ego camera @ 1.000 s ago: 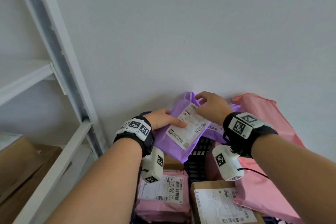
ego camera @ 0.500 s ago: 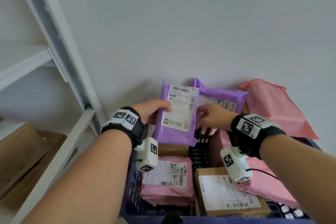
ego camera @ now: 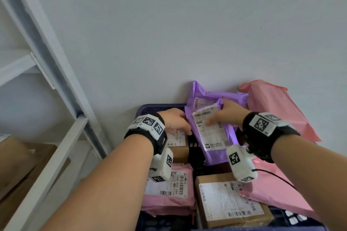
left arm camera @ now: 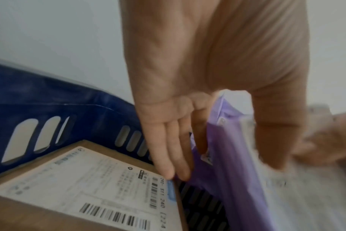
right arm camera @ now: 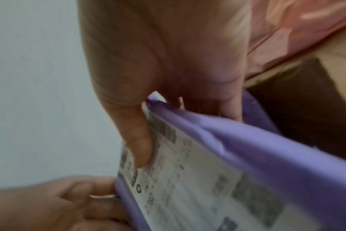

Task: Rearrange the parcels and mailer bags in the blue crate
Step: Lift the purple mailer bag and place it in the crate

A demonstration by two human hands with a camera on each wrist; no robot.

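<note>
Over the cardboard parcel (ego camera: 180,153) in the far-left corner of the blue crate (ego camera: 159,108), grips the left edge of the purple mailer bag (ego camera: 212,137) in the left hand (ego camera: 174,120), pinches its top with the right hand (ego camera: 229,116), thumb on the label, probably steering it upright into the middle gap before the second purple mailer (ego camera: 206,97).

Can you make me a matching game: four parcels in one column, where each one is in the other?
1 front purple mailer
2 rear pink bag
3 nearest cardboard box
4 small pink mailer

A near left of the blue crate
B against the wall, far right
C gripped by left hand and right hand
D label-up, near middle

Pairs: 1-C, 2-B, 3-D, 4-A
</note>
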